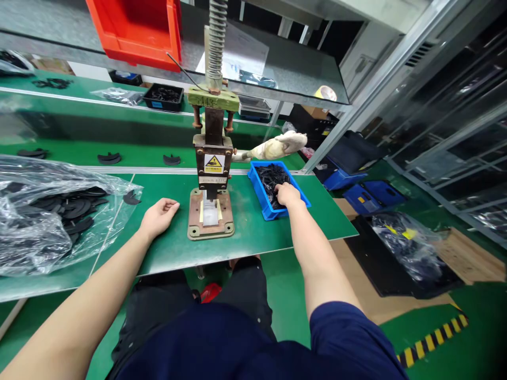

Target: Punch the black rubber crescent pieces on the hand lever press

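My left hand (pixel 160 217) rests on the green table (pixel 253 235), left of the press, its fingers loosely curled together with nothing visible in them. My right hand (pixel 288 194) reaches into a blue bin (pixel 261 198) of small black parts (pixel 271 177). Its fingers are bent down at the parts, and their tips are partly hidden, so what they pinch is unclear. Between my hands stands a manual press (pixel 214 142) with a warning label. Its base plate (pixel 195 216) carries a pale block (pixel 210 213) under the ram. The press handle (pixel 277 146), wrapped in pale cloth, sticks out above the bin.
At the left lies a clear plastic bag (pixel 35 237) of curved black pieces, with a loose piece (pixel 131 198) beside it. More curved pieces (pixel 109 158) lie behind. A red bin (pixel 137 31) sits on the overhead shelf (pixel 293 68). A metal post (pixel 356 105) rises at the right.
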`<state>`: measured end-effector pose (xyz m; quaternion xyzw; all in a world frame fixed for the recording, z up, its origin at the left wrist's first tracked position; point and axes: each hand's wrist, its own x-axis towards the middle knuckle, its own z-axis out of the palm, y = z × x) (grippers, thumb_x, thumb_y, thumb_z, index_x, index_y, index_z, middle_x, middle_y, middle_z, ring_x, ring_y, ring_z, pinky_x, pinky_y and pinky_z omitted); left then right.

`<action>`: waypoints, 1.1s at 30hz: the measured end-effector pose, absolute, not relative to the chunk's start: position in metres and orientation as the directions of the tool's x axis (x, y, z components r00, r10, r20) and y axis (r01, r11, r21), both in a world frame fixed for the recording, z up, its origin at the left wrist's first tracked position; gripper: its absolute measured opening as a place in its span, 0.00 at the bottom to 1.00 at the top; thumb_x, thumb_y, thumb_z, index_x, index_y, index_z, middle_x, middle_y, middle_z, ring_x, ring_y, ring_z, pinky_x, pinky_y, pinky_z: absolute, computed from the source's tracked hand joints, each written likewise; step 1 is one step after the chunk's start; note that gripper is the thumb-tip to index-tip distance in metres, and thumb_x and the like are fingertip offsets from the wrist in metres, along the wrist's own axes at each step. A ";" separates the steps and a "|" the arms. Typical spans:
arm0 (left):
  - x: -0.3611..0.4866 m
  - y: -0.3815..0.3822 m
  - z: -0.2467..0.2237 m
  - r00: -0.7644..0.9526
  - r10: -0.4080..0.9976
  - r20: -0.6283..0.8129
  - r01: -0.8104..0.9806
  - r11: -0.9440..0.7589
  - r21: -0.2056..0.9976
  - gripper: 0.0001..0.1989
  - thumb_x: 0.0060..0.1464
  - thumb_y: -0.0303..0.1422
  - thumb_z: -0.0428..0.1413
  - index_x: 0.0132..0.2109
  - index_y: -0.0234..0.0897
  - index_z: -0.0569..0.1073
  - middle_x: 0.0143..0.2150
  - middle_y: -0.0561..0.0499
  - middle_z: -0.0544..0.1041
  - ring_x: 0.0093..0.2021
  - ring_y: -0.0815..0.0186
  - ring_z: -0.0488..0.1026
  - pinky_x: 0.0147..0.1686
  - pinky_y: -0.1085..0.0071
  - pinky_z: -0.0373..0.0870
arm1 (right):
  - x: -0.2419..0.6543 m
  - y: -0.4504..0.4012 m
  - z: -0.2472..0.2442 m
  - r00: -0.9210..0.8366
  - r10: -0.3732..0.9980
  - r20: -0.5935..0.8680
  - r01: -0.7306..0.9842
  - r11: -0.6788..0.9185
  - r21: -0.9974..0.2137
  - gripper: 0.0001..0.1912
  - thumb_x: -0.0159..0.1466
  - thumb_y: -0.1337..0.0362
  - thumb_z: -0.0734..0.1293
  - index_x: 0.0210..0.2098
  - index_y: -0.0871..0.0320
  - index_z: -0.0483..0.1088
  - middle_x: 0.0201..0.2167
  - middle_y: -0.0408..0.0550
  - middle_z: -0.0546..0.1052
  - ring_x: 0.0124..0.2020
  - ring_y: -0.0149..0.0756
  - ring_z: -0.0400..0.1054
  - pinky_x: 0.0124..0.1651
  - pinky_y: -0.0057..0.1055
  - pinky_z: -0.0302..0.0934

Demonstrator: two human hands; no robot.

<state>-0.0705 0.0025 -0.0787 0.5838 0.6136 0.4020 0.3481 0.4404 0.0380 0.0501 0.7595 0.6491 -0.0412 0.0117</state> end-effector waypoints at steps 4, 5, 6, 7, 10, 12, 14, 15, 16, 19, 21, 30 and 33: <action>-0.069 -0.001 -0.075 -0.063 0.997 0.052 0.451 -0.018 0.892 0.22 0.58 0.54 0.60 0.46 0.40 0.77 0.37 0.48 0.82 0.38 0.59 0.78 0.45 0.64 0.75 | 0.439 0.028 0.056 0.145 0.989 0.017 0.987 -0.143 -0.075 0.23 0.71 0.50 0.68 0.59 0.56 0.71 0.60 0.53 0.75 0.58 0.40 0.73 0.61 0.47 0.73; -0.068 -0.002 -0.073 -0.065 0.996 0.059 0.447 -0.024 0.894 0.22 0.59 0.53 0.60 0.46 0.40 0.77 0.37 0.48 0.81 0.38 0.60 0.78 0.45 0.63 0.75 | 0.439 0.025 0.058 0.142 0.989 0.050 0.986 -0.137 -0.100 0.23 0.71 0.50 0.68 0.59 0.56 0.71 0.60 0.53 0.75 0.58 0.40 0.73 0.61 0.47 0.73; -0.067 -0.004 -0.071 -0.070 0.995 0.065 0.439 -0.027 0.898 0.21 0.59 0.53 0.60 0.45 0.40 0.77 0.36 0.48 0.81 0.37 0.60 0.77 0.44 0.63 0.74 | 0.439 0.021 0.061 0.140 0.986 0.086 0.983 -0.128 -0.130 0.23 0.71 0.50 0.68 0.59 0.57 0.71 0.60 0.53 0.75 0.58 0.40 0.73 0.61 0.47 0.73; -0.065 -0.005 -0.069 -0.077 0.995 0.069 0.428 -0.030 0.903 0.21 0.58 0.53 0.60 0.45 0.39 0.77 0.36 0.48 0.81 0.37 0.60 0.77 0.44 0.63 0.74 | 0.438 0.017 0.064 0.137 0.983 0.125 0.979 -0.116 -0.165 0.23 0.70 0.50 0.68 0.58 0.57 0.72 0.59 0.53 0.76 0.58 0.40 0.73 0.62 0.47 0.73; -0.062 -0.005 -0.063 -0.093 0.993 0.074 0.377 -0.034 0.925 0.21 0.56 0.52 0.62 0.43 0.39 0.77 0.35 0.48 0.80 0.36 0.60 0.76 0.44 0.63 0.74 | 0.429 -0.002 0.071 0.104 0.963 0.250 0.957 -0.028 -0.288 0.19 0.73 0.53 0.64 0.56 0.58 0.74 0.56 0.55 0.79 0.59 0.42 0.74 0.67 0.51 0.70; -0.062 -0.003 -0.061 -0.092 0.994 0.061 0.333 -0.027 0.942 0.22 0.55 0.52 0.63 0.43 0.38 0.76 0.34 0.48 0.80 0.36 0.61 0.76 0.44 0.62 0.75 | 0.413 -0.022 0.071 0.049 0.944 0.326 0.926 0.079 -0.368 0.19 0.75 0.57 0.59 0.56 0.57 0.75 0.58 0.56 0.79 0.60 0.43 0.75 0.70 0.50 0.68; -0.062 -0.006 -0.058 -0.116 0.991 0.059 0.294 -0.023 0.956 0.23 0.55 0.52 0.63 0.45 0.37 0.75 0.36 0.47 0.80 0.36 0.61 0.77 0.43 0.62 0.76 | 0.390 -0.048 0.065 -0.029 0.926 0.376 0.876 0.205 -0.437 0.21 0.75 0.59 0.57 0.62 0.54 0.71 0.60 0.54 0.80 0.60 0.40 0.76 0.69 0.46 0.70; -0.061 -0.010 -0.055 -0.142 0.987 0.078 0.291 -0.033 0.956 0.23 0.56 0.51 0.63 0.47 0.37 0.75 0.37 0.47 0.80 0.37 0.61 0.78 0.44 0.62 0.76 | 0.376 -0.063 0.061 -0.073 0.918 0.389 0.843 0.265 -0.467 0.22 0.75 0.58 0.57 0.65 0.52 0.68 0.59 0.52 0.80 0.59 0.38 0.77 0.67 0.44 0.72; -0.059 -0.016 -0.051 -0.169 0.979 0.114 0.304 -0.058 0.951 0.23 0.57 0.51 0.63 0.48 0.37 0.75 0.39 0.47 0.81 0.39 0.61 0.78 0.44 0.62 0.77 | 0.363 -0.078 0.056 -0.115 0.911 0.397 0.809 0.317 -0.495 0.24 0.75 0.58 0.58 0.68 0.51 0.64 0.58 0.50 0.81 0.57 0.36 0.79 0.65 0.42 0.74; -0.043 -0.052 -0.031 -0.148 0.946 0.289 0.400 -0.210 0.892 0.20 0.61 0.47 0.62 0.52 0.38 0.75 0.44 0.46 0.82 0.43 0.60 0.79 0.49 0.61 0.77 | 0.327 -0.118 0.043 -0.227 0.888 0.399 0.714 0.431 -0.552 0.28 0.73 0.57 0.64 0.71 0.48 0.59 0.53 0.46 0.84 0.56 0.34 0.80 0.65 0.39 0.74; -0.027 -0.084 -0.014 -0.016 0.927 0.375 0.422 -0.334 0.843 0.18 0.63 0.44 0.62 0.54 0.40 0.76 0.47 0.46 0.82 0.46 0.60 0.80 0.52 0.60 0.77 | 0.309 -0.135 0.038 -0.309 0.854 0.418 0.645 0.511 -0.568 0.29 0.72 0.59 0.66 0.71 0.48 0.59 0.52 0.45 0.85 0.56 0.35 0.81 0.66 0.39 0.74; 0.023 -0.152 0.016 0.409 0.811 0.419 0.295 -0.551 0.780 0.18 0.65 0.39 0.63 0.60 0.47 0.76 0.51 0.43 0.82 0.50 0.55 0.80 0.51 0.56 0.79 | 0.283 -0.147 0.028 -0.534 0.748 0.395 0.524 0.659 -0.540 0.35 0.72 0.63 0.65 0.75 0.47 0.50 0.52 0.48 0.85 0.54 0.39 0.82 0.58 0.42 0.78; 0.026 -0.153 0.018 0.411 0.824 0.390 0.261 -0.517 0.815 0.13 0.66 0.39 0.63 0.55 0.46 0.79 0.49 0.44 0.82 0.47 0.57 0.81 0.50 0.58 0.78 | 0.283 -0.147 0.027 -0.559 0.736 0.381 0.544 0.673 -0.501 0.36 0.73 0.63 0.64 0.76 0.47 0.49 0.53 0.48 0.84 0.54 0.40 0.81 0.57 0.42 0.78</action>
